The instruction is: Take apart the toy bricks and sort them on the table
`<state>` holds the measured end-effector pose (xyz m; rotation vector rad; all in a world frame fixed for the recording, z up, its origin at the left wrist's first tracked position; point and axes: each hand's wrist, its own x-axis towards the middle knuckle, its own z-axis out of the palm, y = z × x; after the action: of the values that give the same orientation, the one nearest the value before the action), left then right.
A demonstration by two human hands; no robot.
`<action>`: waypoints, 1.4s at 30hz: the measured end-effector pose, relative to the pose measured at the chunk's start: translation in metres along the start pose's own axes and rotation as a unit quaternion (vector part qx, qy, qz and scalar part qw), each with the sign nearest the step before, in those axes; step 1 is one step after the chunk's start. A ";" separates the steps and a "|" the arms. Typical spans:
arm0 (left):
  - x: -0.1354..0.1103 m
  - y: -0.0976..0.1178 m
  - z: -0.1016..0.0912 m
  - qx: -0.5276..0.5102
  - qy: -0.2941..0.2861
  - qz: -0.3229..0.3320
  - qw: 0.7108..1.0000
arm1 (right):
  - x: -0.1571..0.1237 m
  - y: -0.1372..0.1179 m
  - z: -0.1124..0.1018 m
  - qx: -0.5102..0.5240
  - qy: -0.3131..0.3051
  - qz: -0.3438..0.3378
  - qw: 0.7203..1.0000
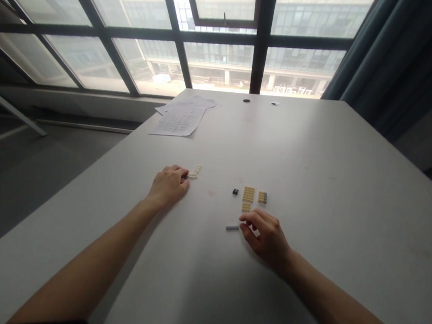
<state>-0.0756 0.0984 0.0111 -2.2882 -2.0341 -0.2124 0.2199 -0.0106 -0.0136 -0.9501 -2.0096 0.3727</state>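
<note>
My left hand rests on the table with its fingers curled together, right at the white toy bricks. What its fingertips hold is mostly hidden. Farther right, my right hand hovers low over the table, thumb and index finger apart with nothing visible between them. Just left of those fingertips lies a thin grey toy brick. Beyond them are a small tan brick piece, a larger tan studded block and a tan-and-grey block. A small black brick sits to their left.
The white table stretches away toward large windows. Printed papers lie at its far left edge. Two round holes, one a dark hole, are near the back edge. A dark curtain hangs at the right.
</note>
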 end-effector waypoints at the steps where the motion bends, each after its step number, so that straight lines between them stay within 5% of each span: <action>1: 0.000 0.002 -0.001 -0.002 0.005 0.004 1.000 | 0.000 0.000 0.000 0.000 -0.001 0.001 1.000; 15: 0.016 -0.014 -0.003 -0.024 -0.055 0.060 0.996 | -0.002 0.001 0.001 -0.002 -0.003 0.004 1.000; 35: 0.014 -0.014 0.000 -0.030 -0.056 0.057 0.996 | -0.002 0.001 0.001 0.001 -0.005 0.007 1.000; 42: 0.022 0.002 -0.004 -0.034 -0.032 0.011 0.999 | -0.002 0.001 0.002 -0.016 -0.014 0.000 1.000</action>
<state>-0.0719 0.1194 0.0188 -2.3872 -2.0608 -0.2119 0.2195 -0.0106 -0.0164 -0.9697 -2.0458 0.3576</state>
